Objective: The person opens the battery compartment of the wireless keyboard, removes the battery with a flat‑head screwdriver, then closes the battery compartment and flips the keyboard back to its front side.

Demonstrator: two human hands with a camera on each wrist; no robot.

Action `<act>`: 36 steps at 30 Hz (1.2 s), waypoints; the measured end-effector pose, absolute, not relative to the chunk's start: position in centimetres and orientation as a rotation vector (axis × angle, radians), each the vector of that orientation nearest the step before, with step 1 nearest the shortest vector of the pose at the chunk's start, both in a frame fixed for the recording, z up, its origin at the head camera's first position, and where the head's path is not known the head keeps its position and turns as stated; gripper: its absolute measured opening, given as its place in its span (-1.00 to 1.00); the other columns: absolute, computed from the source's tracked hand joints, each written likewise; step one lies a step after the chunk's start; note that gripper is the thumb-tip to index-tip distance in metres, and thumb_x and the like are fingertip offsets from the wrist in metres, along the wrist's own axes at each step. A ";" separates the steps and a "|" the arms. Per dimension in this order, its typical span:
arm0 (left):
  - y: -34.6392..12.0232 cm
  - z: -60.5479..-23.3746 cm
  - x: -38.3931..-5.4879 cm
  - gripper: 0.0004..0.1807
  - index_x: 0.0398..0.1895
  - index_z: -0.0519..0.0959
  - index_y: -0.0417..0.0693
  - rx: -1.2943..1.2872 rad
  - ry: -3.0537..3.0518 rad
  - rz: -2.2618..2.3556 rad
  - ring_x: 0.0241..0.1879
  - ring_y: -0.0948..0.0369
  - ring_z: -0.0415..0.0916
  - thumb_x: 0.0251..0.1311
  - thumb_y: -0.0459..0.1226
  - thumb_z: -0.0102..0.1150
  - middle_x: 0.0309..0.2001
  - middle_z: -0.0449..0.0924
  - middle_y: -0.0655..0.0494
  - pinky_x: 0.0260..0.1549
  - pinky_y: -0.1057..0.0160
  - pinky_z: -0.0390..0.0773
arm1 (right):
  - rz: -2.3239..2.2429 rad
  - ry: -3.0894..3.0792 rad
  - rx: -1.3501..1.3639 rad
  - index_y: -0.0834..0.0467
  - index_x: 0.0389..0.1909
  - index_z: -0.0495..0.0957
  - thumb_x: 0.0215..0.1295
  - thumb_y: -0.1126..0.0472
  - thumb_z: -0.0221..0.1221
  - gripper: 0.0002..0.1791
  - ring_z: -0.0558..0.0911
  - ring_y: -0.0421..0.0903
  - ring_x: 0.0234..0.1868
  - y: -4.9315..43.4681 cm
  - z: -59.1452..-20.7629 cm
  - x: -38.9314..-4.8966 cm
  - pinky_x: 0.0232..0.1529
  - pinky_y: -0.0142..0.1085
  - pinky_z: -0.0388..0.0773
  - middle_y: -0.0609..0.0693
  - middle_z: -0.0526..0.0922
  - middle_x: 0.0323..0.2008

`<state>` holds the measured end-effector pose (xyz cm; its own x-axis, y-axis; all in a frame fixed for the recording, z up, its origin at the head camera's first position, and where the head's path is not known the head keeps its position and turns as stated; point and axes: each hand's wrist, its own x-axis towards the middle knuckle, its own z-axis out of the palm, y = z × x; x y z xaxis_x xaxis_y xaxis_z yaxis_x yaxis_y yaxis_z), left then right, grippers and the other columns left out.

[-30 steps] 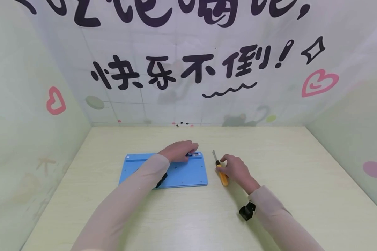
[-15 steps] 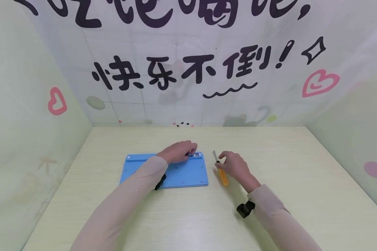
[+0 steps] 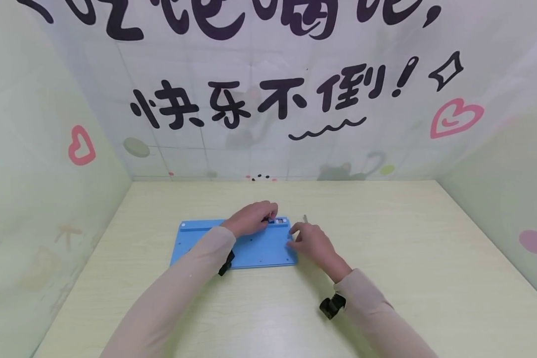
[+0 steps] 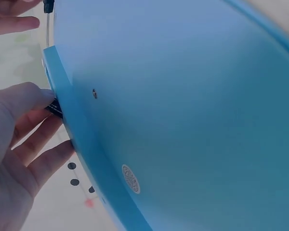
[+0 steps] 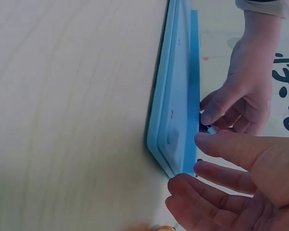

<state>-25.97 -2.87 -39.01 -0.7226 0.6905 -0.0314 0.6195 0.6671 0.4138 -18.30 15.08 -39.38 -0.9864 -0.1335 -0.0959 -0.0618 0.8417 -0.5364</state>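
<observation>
A blue keyboard [image 3: 246,251] lies underside up on the table. My left hand [image 3: 249,219] is at the raised strip along its far edge, by an open slot [image 3: 279,221] near the far right corner. Thumb and fingers pinch a small black battery [image 4: 54,108] with white print at that strip; the hand partly hides it. My right hand [image 3: 315,244] hovers at the keyboard's right edge, fingers loosely bent with nothing between them. Behind it lies a screwdriver [image 3: 305,218]; only the metal tip shows in the head view, and a bit of its orange handle [image 5: 164,228] in the right wrist view.
The pale wooden table [image 3: 250,313] runs back to a white printed wall cloth [image 3: 250,154], with side panels at left and right. Both wrists wear a black camera, one at the right sleeve [image 3: 332,306].
My right hand has moved left from beside the screwdriver to the keyboard's right edge, covering most of the tool. The left hand has shifted slightly left and keeps its pinch.
</observation>
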 end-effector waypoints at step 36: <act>-4.6 -37.3 -28.0 -0.87 -0.17 0.45 -0.11 0.881 2.695 0.728 -0.30 0.16 0.37 0.22 -0.39 0.05 -0.30 0.45 0.10 -0.24 0.25 0.43 | -1.068 2.830 -0.086 0.26 -0.14 0.56 0.05 0.26 0.31 -0.67 0.51 -0.11 -0.40 15.0 -41.4 -18.5 -0.37 -0.33 0.53 0.04 0.58 -0.38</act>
<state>-27.96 -4.62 -37.35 -0.7979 0.6009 -0.0475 0.4952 0.6984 0.5167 -18.54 14.95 -41.37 -0.9918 -0.0934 -0.0878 -0.0121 0.7501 -0.6612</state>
